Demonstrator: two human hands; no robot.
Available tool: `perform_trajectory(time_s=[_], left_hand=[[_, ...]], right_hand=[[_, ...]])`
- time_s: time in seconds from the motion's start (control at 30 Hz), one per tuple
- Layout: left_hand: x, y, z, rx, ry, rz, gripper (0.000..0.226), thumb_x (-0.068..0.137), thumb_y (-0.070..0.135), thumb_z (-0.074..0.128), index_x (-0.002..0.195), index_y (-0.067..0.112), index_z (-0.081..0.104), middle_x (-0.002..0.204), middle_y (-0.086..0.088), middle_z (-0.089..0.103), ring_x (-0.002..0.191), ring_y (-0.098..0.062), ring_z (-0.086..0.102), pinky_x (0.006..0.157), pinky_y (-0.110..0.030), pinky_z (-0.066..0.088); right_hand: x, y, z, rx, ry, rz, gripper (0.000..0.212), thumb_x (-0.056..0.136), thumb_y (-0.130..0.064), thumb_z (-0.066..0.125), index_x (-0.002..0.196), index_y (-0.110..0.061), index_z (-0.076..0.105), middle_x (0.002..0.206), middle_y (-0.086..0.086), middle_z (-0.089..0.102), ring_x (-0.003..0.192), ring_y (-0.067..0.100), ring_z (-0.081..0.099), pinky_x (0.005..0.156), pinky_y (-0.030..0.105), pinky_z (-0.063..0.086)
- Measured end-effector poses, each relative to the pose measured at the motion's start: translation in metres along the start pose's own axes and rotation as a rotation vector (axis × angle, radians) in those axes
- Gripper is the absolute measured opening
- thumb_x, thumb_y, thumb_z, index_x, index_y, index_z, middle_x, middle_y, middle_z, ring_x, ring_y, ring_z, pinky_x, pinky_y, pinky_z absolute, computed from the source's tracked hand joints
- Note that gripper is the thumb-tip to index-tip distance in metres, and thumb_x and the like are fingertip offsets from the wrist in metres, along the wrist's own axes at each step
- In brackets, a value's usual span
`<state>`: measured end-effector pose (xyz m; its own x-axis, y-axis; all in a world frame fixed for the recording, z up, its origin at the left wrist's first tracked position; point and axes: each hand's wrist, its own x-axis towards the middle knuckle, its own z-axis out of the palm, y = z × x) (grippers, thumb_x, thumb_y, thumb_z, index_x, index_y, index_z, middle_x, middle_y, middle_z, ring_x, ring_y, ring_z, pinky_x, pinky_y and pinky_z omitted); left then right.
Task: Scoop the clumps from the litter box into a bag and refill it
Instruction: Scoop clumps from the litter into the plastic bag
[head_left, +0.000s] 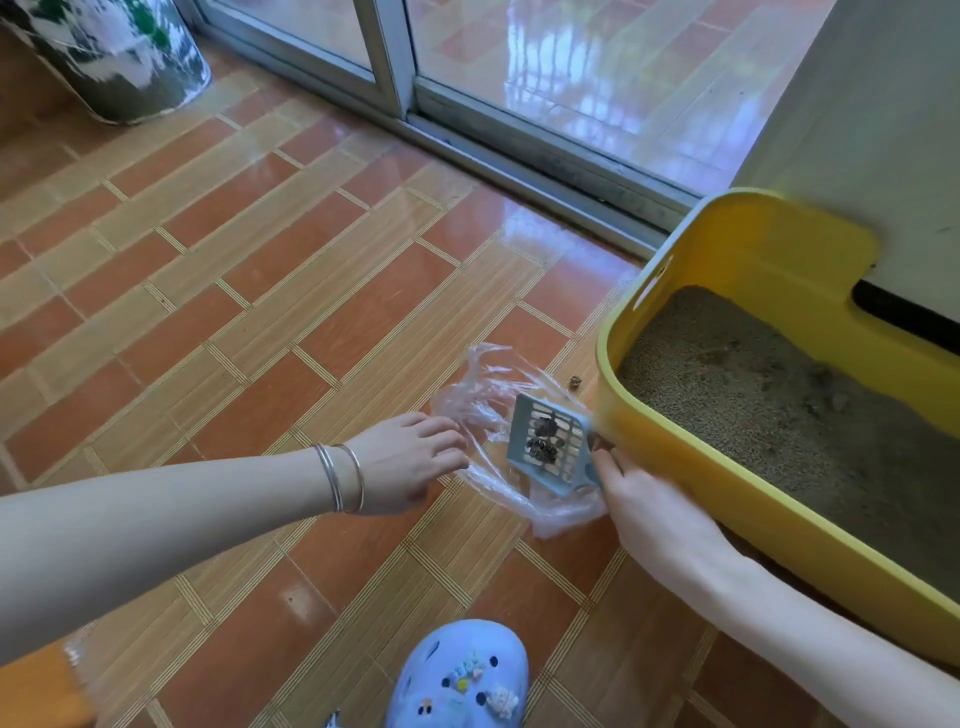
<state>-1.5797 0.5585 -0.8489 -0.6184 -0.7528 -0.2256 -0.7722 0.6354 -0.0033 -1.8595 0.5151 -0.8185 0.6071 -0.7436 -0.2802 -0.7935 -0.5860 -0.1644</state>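
I see the yellow box (675, 467) on the tiled floor, litter inside looking low and uneven, so refilling is not yet done. Just left of the box lies the clear bag (483, 395), which my left hand (410, 462) pinches at the edge. My right hand (649, 509) grips the scoop (550, 447), holding clumps (543, 439) above the bag, not yet dumped. One stray clump (575, 382) sits on the floor beside the box.

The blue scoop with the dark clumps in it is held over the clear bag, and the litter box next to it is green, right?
Not quite. The litter box is yellow, not green, as the head view shows. The rest holds: the right hand holds the blue scoop with the dark clumps in it over the clear bag.
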Motion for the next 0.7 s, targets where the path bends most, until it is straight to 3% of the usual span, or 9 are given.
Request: perform_trajectory(time_s=[0.37, 0.43, 0.47, 0.53, 0.57, 0.7], left_hand=[[0.002, -0.003, -0.006, 0.005, 0.026, 0.028, 0.053, 0.05, 0.03, 0.082, 0.101, 0.021, 0.068, 0.102, 0.002, 0.069, 0.102, -0.019, 0.064, 0.081, -0.032, 0.054], [0.003, -0.001, -0.007, -0.003, 0.038, 0.034, 0.053, 0.051, 0.03, 0.082, 0.101, 0.021, 0.068, 0.102, 0.003, 0.068, 0.102, -0.019, 0.063, 0.081, -0.032, 0.054], [0.004, -0.001, -0.007, -0.006, 0.042, 0.035, 0.052, 0.051, 0.029, 0.081, 0.101, 0.021, 0.068, 0.102, 0.003, 0.068, 0.102, -0.019, 0.063, 0.081, -0.032, 0.054], [0.006, 0.001, -0.008, -0.007, 0.049, 0.034, 0.052, 0.052, 0.028, 0.08, 0.102, 0.022, 0.068, 0.102, 0.003, 0.068, 0.102, -0.019, 0.063, 0.082, -0.033, 0.054], [0.006, 0.001, -0.008, -0.008, 0.053, 0.036, 0.053, 0.053, 0.028, 0.08, 0.103, 0.022, 0.067, 0.102, 0.003, 0.068, 0.101, -0.019, 0.063, 0.082, -0.033, 0.054], [0.006, 0.004, -0.01, -0.018, 0.051, 0.046, 0.054, 0.053, 0.026, 0.081, 0.105, 0.021, 0.067, 0.102, 0.002, 0.068, 0.099, -0.02, 0.064, 0.082, -0.035, 0.055]], right_hand=[[-0.009, 0.014, 0.003, -0.029, 0.045, -0.056, 0.064, 0.079, 0.01, 0.039, 0.139, -0.011, 0.031, 0.138, 0.005, 0.041, 0.109, 0.03, 0.057, 0.081, 0.035, 0.051], [-0.008, 0.016, 0.005, -0.07, 0.081, -0.071, 0.063, 0.074, 0.01, 0.046, 0.135, -0.008, 0.04, 0.131, 0.007, 0.05, 0.096, 0.032, 0.063, 0.071, 0.037, 0.055], [-0.008, 0.016, 0.005, -0.091, 0.094, -0.08, 0.062, 0.067, 0.011, 0.054, 0.127, -0.005, 0.049, 0.12, 0.01, 0.058, 0.08, 0.032, 0.067, 0.058, 0.036, 0.055], [-0.008, 0.016, 0.002, -0.147, 0.095, -0.074, 0.062, 0.045, 0.011, 0.07, 0.106, -0.002, 0.064, 0.092, 0.01, 0.068, 0.049, 0.03, 0.062, 0.034, 0.029, 0.045], [-0.008, 0.016, 0.0, -0.17, 0.119, -0.08, 0.063, 0.037, 0.01, 0.073, 0.099, -0.002, 0.067, 0.084, 0.009, 0.068, 0.041, 0.028, 0.059, 0.029, 0.026, 0.039], [-0.012, 0.014, -0.008, -0.203, 0.165, -0.136, 0.062, 0.027, 0.006, 0.078, 0.087, -0.006, 0.071, 0.074, 0.005, 0.068, 0.04, 0.024, 0.057, 0.027, 0.02, 0.033]])
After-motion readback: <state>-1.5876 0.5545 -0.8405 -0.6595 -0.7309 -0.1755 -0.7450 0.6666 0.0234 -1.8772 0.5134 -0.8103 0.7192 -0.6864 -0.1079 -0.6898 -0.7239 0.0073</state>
